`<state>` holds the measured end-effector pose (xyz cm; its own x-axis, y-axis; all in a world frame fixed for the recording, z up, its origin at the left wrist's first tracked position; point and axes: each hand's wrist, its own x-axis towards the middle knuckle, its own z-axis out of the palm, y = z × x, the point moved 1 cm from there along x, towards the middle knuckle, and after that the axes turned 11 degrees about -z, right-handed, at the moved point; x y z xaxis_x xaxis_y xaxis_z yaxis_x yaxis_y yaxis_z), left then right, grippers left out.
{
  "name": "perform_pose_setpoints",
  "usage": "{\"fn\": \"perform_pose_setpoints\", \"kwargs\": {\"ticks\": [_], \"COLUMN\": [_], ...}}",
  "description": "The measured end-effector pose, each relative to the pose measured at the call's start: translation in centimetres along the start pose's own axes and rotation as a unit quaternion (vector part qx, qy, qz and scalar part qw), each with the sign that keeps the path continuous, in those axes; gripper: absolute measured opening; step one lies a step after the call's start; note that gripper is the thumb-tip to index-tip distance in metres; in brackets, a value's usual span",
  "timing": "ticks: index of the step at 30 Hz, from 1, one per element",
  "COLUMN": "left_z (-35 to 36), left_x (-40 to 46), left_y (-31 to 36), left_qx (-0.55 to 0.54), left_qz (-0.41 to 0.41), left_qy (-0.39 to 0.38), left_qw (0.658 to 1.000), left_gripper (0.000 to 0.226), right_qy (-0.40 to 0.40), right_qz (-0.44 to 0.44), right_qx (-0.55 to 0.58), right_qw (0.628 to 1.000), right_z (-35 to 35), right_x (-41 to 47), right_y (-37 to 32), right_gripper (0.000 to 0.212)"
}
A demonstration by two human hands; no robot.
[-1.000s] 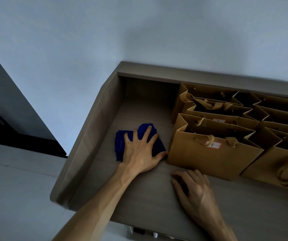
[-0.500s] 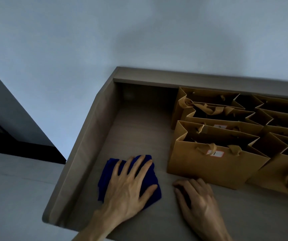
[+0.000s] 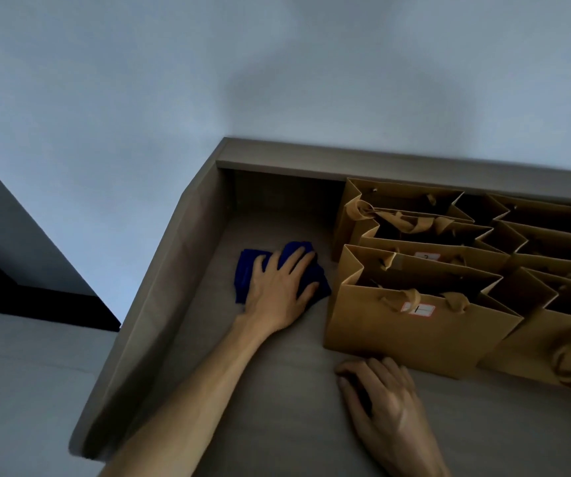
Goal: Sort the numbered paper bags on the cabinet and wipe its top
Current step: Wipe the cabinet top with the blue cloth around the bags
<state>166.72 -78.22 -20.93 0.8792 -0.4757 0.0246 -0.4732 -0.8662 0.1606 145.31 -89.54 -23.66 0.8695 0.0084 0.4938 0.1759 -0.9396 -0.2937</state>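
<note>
L hand point(image 3: 277, 290) flat on blue cloth point(image 3: 248, 270), wiping cabinet top point(image 3: 270, 390).
Fingers spread to press cloth down, nothing pinched; bags point(image 3: 415, 335) parked just right of grip; R hand point(image 3: 384, 404) empty, braced on top.

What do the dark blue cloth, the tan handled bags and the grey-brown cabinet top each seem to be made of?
Dark blue cloth: soft fabric, matte; it bunches in folds.
Tan handled bags: kraft paper, matte; sharp creases, stiff sides.
Grey-brown cabinet top: probably wood-look laminate or veneer; faint grain, flat sheen.
</note>
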Motion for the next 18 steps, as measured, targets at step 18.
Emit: {"fn": "perform_pose_setpoints", "kwargs": {"ticks": [18], "left_z": [0.2], "left_x": [2.3], "left_y": [0.0], "left_qx": [-0.005], "left_qz": [-0.021], "left_qy": [-0.017], "left_qw": [1.0], "left_gripper": [0.057], "right_qy": [0.022], "right_qz": [-0.021], "right_qx": [-0.029], "right_qw": [0.999], "right_z": [0.7], "right_x": [0.2], "right_y": [0.4], "right_gripper": [0.021]}}
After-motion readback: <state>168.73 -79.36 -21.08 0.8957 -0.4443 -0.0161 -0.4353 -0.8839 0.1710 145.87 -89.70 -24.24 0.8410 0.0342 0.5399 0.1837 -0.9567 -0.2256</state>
